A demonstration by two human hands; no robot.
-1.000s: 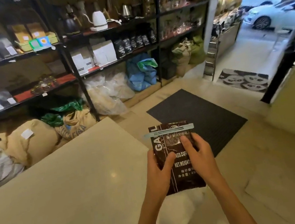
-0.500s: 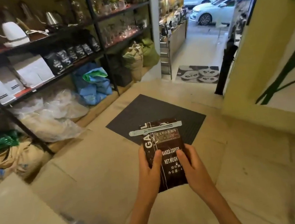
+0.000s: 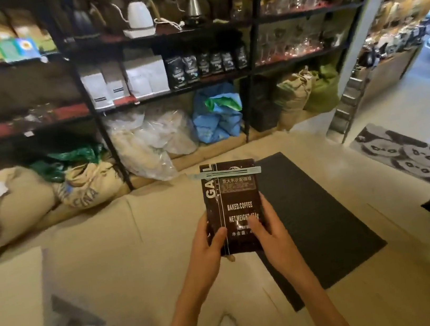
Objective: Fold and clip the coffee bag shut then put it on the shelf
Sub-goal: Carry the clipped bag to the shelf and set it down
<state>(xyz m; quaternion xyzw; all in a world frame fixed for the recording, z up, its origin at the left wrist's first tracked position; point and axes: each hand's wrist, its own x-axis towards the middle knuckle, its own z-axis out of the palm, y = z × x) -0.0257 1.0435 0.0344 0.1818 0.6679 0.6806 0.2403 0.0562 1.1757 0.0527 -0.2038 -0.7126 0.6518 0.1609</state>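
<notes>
I hold a dark brown coffee bag (image 3: 231, 196) upright in front of me, its top folded over and pinched by a pale blue-grey clip (image 3: 223, 173) that sticks out on both sides. My left hand (image 3: 208, 244) grips the bag's lower left edge, thumb across the front. My right hand (image 3: 268, 227) grips the lower right edge, thumb on the print. Beyond the bag stands a black metal shelf unit (image 3: 224, 77); a row of similar dark bags (image 3: 205, 66) sits on its middle shelf beside white bags (image 3: 127, 81).
Burlap sacks (image 3: 46, 192), clear plastic bags (image 3: 150, 141) and a blue bag (image 3: 218, 118) lie under the shelf. A black floor mat (image 3: 315, 217) lies on the tiled floor at right. A pale counter corner (image 3: 11, 315) is at lower left. A doorway (image 3: 416, 73) opens at right.
My view has swung back left and moved closer to the shelf unit, leaving the counter behind. Both hands have slid lower on the bag, which stays clipped.
</notes>
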